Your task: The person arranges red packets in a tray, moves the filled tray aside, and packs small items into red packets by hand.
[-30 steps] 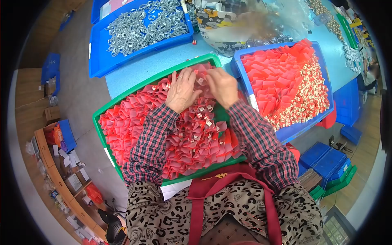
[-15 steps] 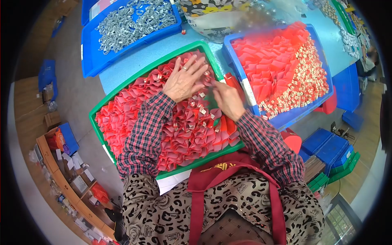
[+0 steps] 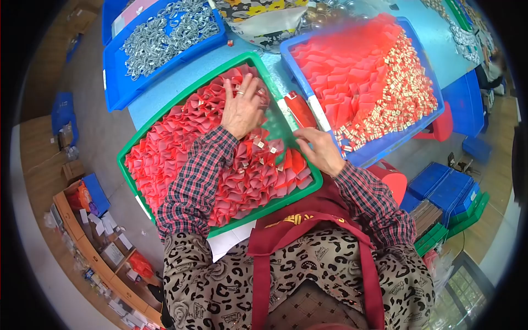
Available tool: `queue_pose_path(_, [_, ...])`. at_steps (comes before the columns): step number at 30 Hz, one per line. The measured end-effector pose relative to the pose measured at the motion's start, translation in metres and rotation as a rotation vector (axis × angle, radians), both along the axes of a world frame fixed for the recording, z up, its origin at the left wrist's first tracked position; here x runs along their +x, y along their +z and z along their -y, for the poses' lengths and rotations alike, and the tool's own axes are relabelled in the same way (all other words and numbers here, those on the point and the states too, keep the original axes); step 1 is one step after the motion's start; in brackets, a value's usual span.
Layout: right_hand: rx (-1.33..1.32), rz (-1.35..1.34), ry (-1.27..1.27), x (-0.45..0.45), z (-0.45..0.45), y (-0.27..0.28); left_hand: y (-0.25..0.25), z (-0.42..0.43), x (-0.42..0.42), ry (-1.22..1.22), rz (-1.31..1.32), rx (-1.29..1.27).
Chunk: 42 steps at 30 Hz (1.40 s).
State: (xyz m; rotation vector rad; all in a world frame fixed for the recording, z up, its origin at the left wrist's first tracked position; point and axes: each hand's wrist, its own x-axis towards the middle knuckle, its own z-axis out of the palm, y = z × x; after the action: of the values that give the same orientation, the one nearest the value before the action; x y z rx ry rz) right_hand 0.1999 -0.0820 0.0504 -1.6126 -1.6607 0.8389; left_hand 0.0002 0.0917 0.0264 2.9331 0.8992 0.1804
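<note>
A green tray (image 3: 181,99) in front of me is filled with rows of red and pink ruffled fabric pieces (image 3: 165,148). Small whitish tags lie among them. My left hand (image 3: 242,113), wearing a ring, rests on the pieces near the tray's far end, fingers apart. My right hand (image 3: 323,151) is at the tray's right rim, its fingertips touching or just over the edge. Its thumb and forefinger look slightly apart, with nothing visible between them. Part of the tray's green floor shows between the hands.
A blue tray (image 3: 379,157) on the right holds red pieces and many small printed blocks. A red packet (image 3: 298,110) lies between the trays. Another blue tray (image 3: 110,82) at the back left holds metal clips. A floral bag (image 3: 258,19) stands behind; a red stool (image 3: 391,184) is at the right.
My right hand has drawn back from the pieces to the tray's right rim. My left hand stays on the pieces, its fingers a little more bent. The view has shifted slightly.
</note>
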Motion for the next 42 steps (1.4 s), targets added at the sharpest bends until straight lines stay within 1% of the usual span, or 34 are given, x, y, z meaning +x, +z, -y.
queue_pose_path(3, [0.083,0.043,-0.022,0.022,0.026,0.003,-0.015,-0.006,0.003,0.092,0.027,0.086])
queue_pose_path(6, [0.077,0.055,-0.056,0.043,0.044,0.005,0.004,-0.004,-0.002,0.068,0.223,0.077])
queue_pose_path(8, [0.082,0.106,-0.108,0.079,0.059,0.013,0.011,0.009,-0.003,0.101,0.219,0.042])
queue_pose_path(10, [0.079,0.176,-0.155,0.118,0.07,0.022,0.016,0.03,-0.003,0.113,0.224,-0.046])
queue_pose_path(12, [0.068,0.232,-0.171,0.154,0.074,0.025,0.03,0.053,0.01,0.082,0.293,-0.145])
queue_pose_path(13, [0.064,0.251,-0.171,0.171,0.074,0.024,0.041,0.066,0.019,0.072,0.319,-0.188])
queue_pose_path(15, [0.139,0.299,-0.215,0.22,0.071,0.015,0.053,0.091,0.045,0.049,0.472,-0.319])
queue_pose_path(16, [0.194,0.339,-0.251,0.245,0.065,0.013,0.053,0.103,0.057,0.029,0.486,-0.334])
queue_pose_path(18, [0.145,0.393,-0.326,0.3,0.045,0.011,0.059,0.131,0.088,-0.036,0.523,-0.415])
queue_pose_path(20, [0.235,0.477,-0.31,0.344,0.011,0.026,0.063,0.155,0.118,-0.072,0.554,-0.554])
queue_pose_path(21, [0.252,0.476,-0.306,0.365,-0.008,0.027,0.057,0.164,0.133,-0.09,0.576,-0.599])
queue_pose_path(23, [0.409,0.595,-0.248,0.401,-0.047,0.027,0.055,0.182,0.159,0.032,0.584,-1.055])
queue_pose_path(25, [0.444,0.585,-0.249,0.432,-0.09,0.023,0.055,0.19,0.193,0.092,0.59,-1.286])
queue_pose_path(26, [0.462,0.578,-0.253,0.446,-0.112,0.02,0.056,0.19,0.212,0.102,0.601,-1.269])
queue_pose_path(28, [0.493,0.563,-0.265,0.464,-0.148,0.013,0.056,0.185,0.248,0.118,0.673,-1.654])
queue_pose_path(29, [0.503,0.562,-0.255,0.471,-0.159,0.008,0.053,0.18,0.266,0.082,0.685,-1.683])
queue_pose_path(31, [0.376,0.676,-0.222,0.481,-0.18,-0.003,0.04,0.171,0.297,0.05,0.708,-1.707])
queue_pose_path(33, [0.244,0.792,-0.186,0.49,-0.197,-0.011,0.026,0.164,0.324,0.154,0.756,-1.935])
queue_pose_path(34, [0.249,0.793,-0.171,0.491,-0.202,-0.009,0.027,0.16,0.339,0.136,0.777,-1.94])
queue_pose_path(36, [0.164,0.794,-0.098,0.492,-0.205,-0.003,0.031,0.147,0.365,0.133,0.811,-1.946])
queue_pose_path(38, [0.068,0.804,-0.03,0.494,-0.199,0.001,0.036,0.131,0.392,0.248,0.903,-2.081])
queue_pose_path(39, [0.065,0.81,-0.017,0.491,-0.196,0.0,0.029,0.123,0.408,0.283,0.958,-2.09])
queue_pose_path(41, [0.207,0.76,0.072,0.481,-0.192,-0.001,0.015,0.103,0.437,0.321,1.03,-2.096])
queue_pose_path(42, [0.277,0.736,0.114,0.477,-0.188,-0.001,0.011,0.092,0.452,0.415,1.078,-2.108])
